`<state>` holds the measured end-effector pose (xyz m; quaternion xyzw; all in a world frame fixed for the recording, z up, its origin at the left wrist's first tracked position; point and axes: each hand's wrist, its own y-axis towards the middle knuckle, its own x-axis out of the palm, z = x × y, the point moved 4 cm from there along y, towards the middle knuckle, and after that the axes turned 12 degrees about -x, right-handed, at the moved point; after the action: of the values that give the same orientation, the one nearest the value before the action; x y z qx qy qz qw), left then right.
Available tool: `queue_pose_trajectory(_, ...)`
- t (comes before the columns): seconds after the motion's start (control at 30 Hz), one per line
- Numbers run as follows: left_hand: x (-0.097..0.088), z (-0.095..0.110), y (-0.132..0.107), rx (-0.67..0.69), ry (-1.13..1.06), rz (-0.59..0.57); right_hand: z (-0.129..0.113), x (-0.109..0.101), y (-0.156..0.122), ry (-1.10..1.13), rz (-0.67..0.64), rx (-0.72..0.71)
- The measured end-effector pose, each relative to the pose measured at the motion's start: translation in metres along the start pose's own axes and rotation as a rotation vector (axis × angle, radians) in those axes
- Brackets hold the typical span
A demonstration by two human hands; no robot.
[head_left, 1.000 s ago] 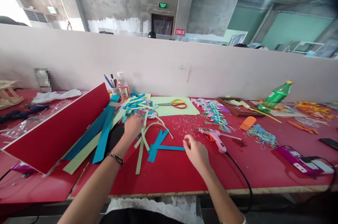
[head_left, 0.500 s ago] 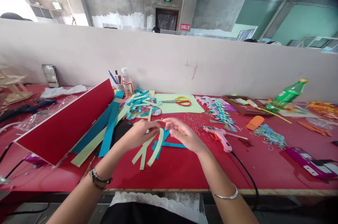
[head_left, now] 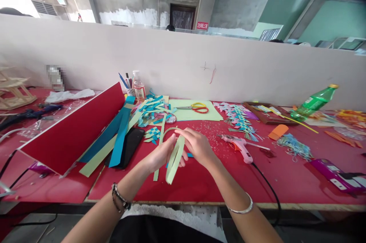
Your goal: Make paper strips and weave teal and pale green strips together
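Note:
Pale green paper strips (head_left: 175, 163) hang in front of my hands, one bent into a loop. My left hand (head_left: 162, 155) is closed on the strips near their upper end, with its thumb up. Fingers of my right hand (head_left: 197, 144) pinch the strips at the top of the bend, close against the left hand. A small piece of blue strip (head_left: 190, 155) shows beside the right fingers; the rest of it is hidden. Just behind my hands lies a small blue and pale green woven paper piece (head_left: 153, 134).
Scissors (head_left: 197, 108) lie on green paper sheets behind my hands. A pink glue gun (head_left: 243, 149) with a black cord lies to the right. Wide blue strips (head_left: 119, 147), a black phone-like slab (head_left: 133, 142) and a red board (head_left: 77, 128) are at left. A green bottle (head_left: 314, 102) leans at the far right.
My hands have come closer together, the right one moving in to the left. The strips now curl into a loop in front. The woven piece and dark slab show more plainly.

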<state>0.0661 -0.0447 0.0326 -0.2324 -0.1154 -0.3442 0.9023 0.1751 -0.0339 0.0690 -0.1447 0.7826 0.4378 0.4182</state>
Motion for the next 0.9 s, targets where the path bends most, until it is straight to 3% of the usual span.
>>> queue_pose_trajectory(0.13,0.002,-0.007,0.002,0.026,0.039,0.086,0.005,0.004,-0.004,-0.314,-0.080,-0.001)
queue_pose_trajectory(0.27,-0.006,-0.011,0.002,0.094,0.206,0.221,0.009,-0.001,-0.009,-0.312,-0.077,0.059)
queue_pose_trajectory(0.4,-0.015,-0.009,-0.005,0.105,0.459,0.273,0.004,-0.007,-0.016,0.090,-0.131,0.025)
queue_pose_trajectory(0.5,-0.013,-0.004,-0.013,0.085,0.647,0.184,-0.003,-0.008,-0.020,0.453,-0.182,-0.012)
queue_pose_trajectory(0.57,-0.011,0.000,-0.017,0.060,0.715,0.121,-0.002,-0.006,-0.022,0.585,-0.162,0.059)
queue_pose_trajectory(0.7,-0.010,0.005,-0.020,0.071,0.780,0.094,0.006,0.002,-0.023,0.695,-0.151,0.255)
queue_pose_trajectory(0.9,-0.025,0.011,-0.026,0.200,0.911,0.266,0.018,0.000,-0.023,0.732,-0.036,0.362)
